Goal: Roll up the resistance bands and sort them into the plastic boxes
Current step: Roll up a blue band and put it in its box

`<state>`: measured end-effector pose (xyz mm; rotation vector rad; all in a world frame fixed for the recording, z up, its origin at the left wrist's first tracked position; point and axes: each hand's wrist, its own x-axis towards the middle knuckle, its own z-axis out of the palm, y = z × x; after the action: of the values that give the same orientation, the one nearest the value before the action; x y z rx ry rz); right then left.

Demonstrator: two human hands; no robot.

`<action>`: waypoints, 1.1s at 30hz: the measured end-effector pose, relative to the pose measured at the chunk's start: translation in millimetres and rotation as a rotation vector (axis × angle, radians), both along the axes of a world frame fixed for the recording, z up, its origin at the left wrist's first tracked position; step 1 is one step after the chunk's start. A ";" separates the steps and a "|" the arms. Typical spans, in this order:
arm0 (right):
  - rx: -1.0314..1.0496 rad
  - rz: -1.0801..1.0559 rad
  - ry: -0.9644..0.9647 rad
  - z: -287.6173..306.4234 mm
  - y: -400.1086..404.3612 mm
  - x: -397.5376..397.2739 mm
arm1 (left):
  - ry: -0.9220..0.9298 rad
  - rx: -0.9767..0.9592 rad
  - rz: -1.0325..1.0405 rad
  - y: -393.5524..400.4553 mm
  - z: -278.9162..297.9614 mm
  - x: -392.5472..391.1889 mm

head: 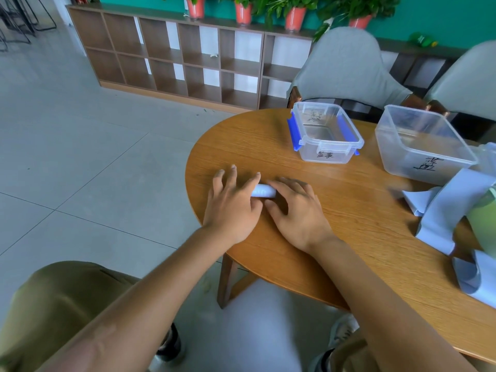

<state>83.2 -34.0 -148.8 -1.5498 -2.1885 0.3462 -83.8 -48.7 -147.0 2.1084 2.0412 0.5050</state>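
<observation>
A rolled-up pale blue resistance band lies on the wooden table between my hands. My left hand rests over its left end with fingers spread fairly straight. My right hand covers its right end, fingers curled over the roll. Two clear plastic boxes stand farther back: one with blue clips, and a larger one to its right, both with handwritten labels. Loose pale blue bands lie unrolled at the right edge, next to a pale green band.
Two grey chairs stand behind the table. A low wooden shelf unit with potted plants on top lines the back wall. Tiled floor lies to the left. My knees show below the table's near edge.
</observation>
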 end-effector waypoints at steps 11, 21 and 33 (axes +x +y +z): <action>-0.051 0.038 -0.076 7.1 30.9 0.8 | -0.101 -0.290 -0.164 43.6 20.2 -24.2; -0.012 0.045 -0.050 2.7 34.0 1.8 | -0.397 0.121 -0.230 42.1 2.5 -35.8; 0.057 0.107 0.202 -0.3 28.1 6.1 | -0.171 0.197 -0.344 43.5 -8.3 -32.0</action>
<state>89.3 -6.0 -149.1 -1.3107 -2.1081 0.4499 -115.7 -5.2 -155.3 2.3670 1.5495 0.8219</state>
